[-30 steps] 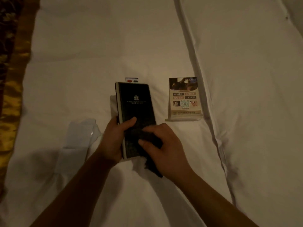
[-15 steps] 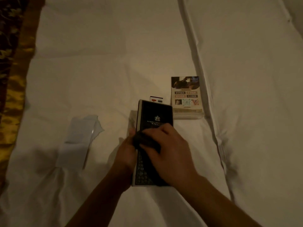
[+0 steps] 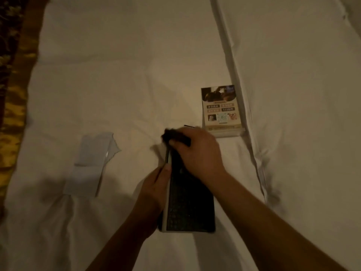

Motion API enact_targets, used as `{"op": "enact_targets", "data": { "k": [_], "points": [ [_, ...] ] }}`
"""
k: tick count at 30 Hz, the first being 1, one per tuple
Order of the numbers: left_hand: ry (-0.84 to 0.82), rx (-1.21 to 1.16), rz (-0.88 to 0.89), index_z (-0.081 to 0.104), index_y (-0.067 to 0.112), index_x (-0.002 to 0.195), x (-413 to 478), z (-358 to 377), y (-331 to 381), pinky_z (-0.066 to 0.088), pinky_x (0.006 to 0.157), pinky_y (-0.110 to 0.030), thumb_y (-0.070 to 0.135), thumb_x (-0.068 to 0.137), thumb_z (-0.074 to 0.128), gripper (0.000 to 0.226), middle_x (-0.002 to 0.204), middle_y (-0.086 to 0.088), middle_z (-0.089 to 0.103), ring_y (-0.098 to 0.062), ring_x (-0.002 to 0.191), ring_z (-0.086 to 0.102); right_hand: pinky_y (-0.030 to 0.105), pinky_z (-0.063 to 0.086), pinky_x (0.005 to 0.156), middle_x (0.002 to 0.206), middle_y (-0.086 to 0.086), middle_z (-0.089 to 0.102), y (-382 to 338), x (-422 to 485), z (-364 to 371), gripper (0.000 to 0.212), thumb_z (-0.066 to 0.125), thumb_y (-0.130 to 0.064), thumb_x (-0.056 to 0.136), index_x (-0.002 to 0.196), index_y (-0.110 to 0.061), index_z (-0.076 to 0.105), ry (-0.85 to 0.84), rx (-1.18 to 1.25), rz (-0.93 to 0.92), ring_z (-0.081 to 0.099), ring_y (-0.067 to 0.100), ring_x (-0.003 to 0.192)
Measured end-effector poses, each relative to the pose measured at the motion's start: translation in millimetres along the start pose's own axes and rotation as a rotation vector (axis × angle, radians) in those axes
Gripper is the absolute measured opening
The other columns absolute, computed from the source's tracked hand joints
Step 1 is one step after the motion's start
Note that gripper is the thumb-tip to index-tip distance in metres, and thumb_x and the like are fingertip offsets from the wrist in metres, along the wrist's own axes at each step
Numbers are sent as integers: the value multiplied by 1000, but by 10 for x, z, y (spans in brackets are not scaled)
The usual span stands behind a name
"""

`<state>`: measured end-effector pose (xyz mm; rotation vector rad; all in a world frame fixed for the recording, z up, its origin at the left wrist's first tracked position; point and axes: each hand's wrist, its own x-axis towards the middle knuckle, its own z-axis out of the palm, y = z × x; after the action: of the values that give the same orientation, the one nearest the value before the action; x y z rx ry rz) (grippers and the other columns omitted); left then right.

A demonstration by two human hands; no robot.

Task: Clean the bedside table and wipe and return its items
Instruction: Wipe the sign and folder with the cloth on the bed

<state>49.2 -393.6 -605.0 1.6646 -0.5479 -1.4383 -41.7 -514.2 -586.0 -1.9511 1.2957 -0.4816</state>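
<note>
On bed [image 3: 136, 94], black folder [image 3: 191, 208]

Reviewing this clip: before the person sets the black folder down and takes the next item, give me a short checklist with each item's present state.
1. Left hand holds the black folder by its left edge: ok.
2. Right hand presses the dark cloth at the folder's far end: ok.
3. Whole cover wiped: cannot tell.
4. Printed card stand lies flat on the white bedding, free to pick up: ok.
5. Clear holder lies apart to the left: ok.
6. Folder's underside clean: cannot tell.
</note>
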Motion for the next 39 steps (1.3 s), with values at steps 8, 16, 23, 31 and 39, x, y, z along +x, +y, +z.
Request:
{"op": "enact_targets", "data": {
  "k": [8,16,23,31,39],
  "points": [
    [46,-55,-23,71,26,112,-53,-62,-65,59,68,-27,33,99,53,23,100,-3,77,-20,89,75,23,38,55,84,-3,64,353,20,-247,19,62,-34,92,99,-19,71,170,-41,272,60,12,74],
    [74,-270,-83,64,18,126,27,-106,40,54,96,-52,46,93,55,44,119,-16,70,-33,110,69,4,38,70,100,-14,54,-251,-1090,-47,31,55,-52,86,114,-41,63,-130,-60,-25,56,0,78],
    [90,-331,-78,68,25,120,56,-1,23,61,79,-42,41,96,52,33,112,-10,75,-29,100,73,5,37,63,91,-9,62,21,-656,-293,26,65,-43,88,112,-35,67,79,-88,112,55,3,74],
    [103,-267,-56,70,21,114,20,-105,24,62,81,-45,40,101,45,34,109,-13,74,-29,100,73,10,48,73,85,-17,69,117,-969,-403,29,75,-43,76,104,-43,67,107,113,251,63,-2,79],
    [-32,-349,-183,74,31,112,-17,-93,64,60,65,-34,49,96,46,37,104,-3,77,-23,90,76,45,58,85,117,17,71,75,-990,-262,43,75,-33,78,117,-15,72,-30,1482,885,69,37,105]
  ]
}}
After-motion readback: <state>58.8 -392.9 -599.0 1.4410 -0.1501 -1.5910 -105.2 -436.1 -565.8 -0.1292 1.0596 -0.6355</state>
